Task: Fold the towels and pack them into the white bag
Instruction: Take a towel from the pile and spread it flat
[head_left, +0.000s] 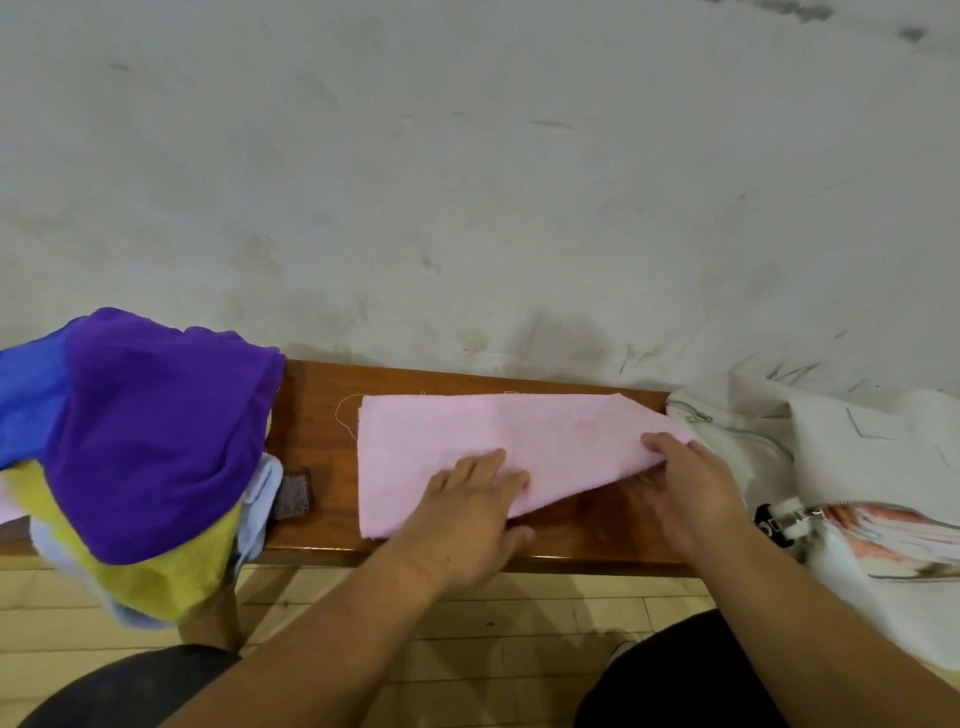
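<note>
One pink towel (467, 441) lay on the bench (322, 415).
Straight fingers of the left hand (467, 509) pressed it flat; the right hand (685, 493) pinched its lifted right edge beside the white bag (831, 457). Bare wood separated it from the heaped towels (145, 441) on the left.

A brown wooden bench (322, 415) stands on a pale wood floor (519, 613), right up against a wall (467, 182). A pink towel (467, 426) lies in the middle of the bench, with its near right corner lifted off the wood. A pile of towels (156, 426) in purple, blue and yellow sits on the left end and hangs over the front edge, a small grey cloth piece (293, 493) lies just beside it, and a white bag (857, 457) lies on the right end.
</note>
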